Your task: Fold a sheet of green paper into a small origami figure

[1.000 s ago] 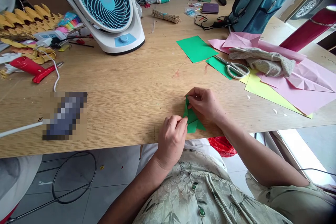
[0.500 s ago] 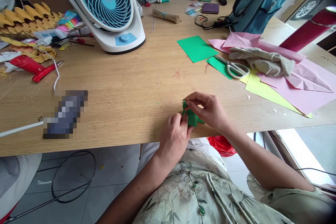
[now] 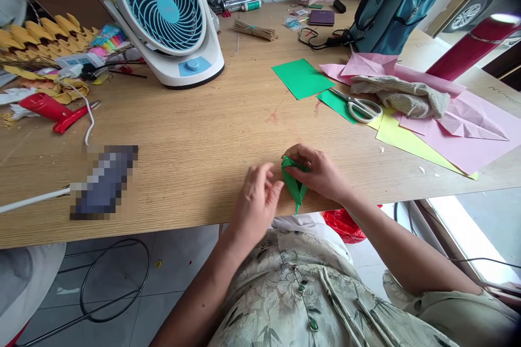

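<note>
A folded piece of green paper (image 3: 293, 182) is pinched in my right hand (image 3: 319, 172) close to the table's front edge. Its sides part around a narrow dark hollow, and a thin point of it hangs down toward the edge. Just left of the paper, my left hand (image 3: 257, 198) is off it, thumb and fingers apart and holding nothing. Beyond my hands lie a flat green sheet (image 3: 303, 78) and a second green sheet (image 3: 334, 104). White-handled scissors (image 3: 363, 110) rest partly on the second one.
A white and blue fan (image 3: 169, 16) stands at the back left. Pink paper (image 3: 468, 146), yellow paper (image 3: 419, 143), a grey glove (image 3: 402, 95) and a red flask (image 3: 468, 51) crowd the right. A red-handled tool (image 3: 57, 111) and a blurred-out phone-like object (image 3: 106, 184) lie left.
My left hand has let go of the green paper and moved a little left. The paper has turned in my right hand, and its hollow and lower point now show.
</note>
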A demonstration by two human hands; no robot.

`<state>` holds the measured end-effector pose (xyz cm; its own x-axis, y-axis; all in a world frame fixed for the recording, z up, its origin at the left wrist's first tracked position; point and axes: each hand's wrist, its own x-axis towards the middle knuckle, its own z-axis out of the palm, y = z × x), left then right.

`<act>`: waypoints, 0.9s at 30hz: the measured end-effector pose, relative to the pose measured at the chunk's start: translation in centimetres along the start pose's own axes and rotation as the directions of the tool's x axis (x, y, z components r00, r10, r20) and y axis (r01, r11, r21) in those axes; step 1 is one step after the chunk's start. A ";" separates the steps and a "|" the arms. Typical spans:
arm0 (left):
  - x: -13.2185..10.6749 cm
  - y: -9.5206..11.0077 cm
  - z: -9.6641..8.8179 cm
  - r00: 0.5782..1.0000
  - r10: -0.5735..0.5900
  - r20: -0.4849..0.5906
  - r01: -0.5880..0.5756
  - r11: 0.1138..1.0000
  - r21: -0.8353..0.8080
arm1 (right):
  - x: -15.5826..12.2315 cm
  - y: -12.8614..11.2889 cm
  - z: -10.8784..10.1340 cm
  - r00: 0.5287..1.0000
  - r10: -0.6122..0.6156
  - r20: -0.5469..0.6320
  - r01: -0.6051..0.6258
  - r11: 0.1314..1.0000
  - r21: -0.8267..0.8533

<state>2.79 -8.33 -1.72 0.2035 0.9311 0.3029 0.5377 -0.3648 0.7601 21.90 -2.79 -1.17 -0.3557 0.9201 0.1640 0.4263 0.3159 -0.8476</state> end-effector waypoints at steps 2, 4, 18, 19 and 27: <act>1.4 -0.9 -0.7 0.990 -0.104 0.099 0.125 0.961 -0.247 | 0.5 -0.4 -0.1 0.999 -0.030 0.041 0.024 0.991 0.130; 2.8 -1.6 -0.6 0.965 -0.116 0.235 0.210 0.876 -0.433 | 1.1 -0.6 -0.1 0.997 -0.057 0.044 0.047 0.978 0.202; 4.0 -2.3 1.0 0.950 -0.246 -0.194 0.144 0.892 -0.430 | 0.1 -1.4 2.7 0.960 0.275 0.049 -0.250 0.768 0.589; 4.0 -2.2 0.9 0.951 -0.239 -0.196 0.138 0.896 -0.423 | 0.3 -1.3 2.9 0.959 0.281 0.045 -0.260 0.799 0.542; 3.4 -1.8 -0.4 0.981 -0.142 -0.130 0.072 0.897 -0.435 | 0.5 -0.9 2.6 0.935 0.354 0.028 -0.339 0.868 0.362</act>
<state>2.22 -4.52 -1.82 0.0172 0.9644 0.2637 0.1411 -0.2635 0.9543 19.21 -3.24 -1.62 -0.2048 0.9655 -0.1607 0.1897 -0.1219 -0.9742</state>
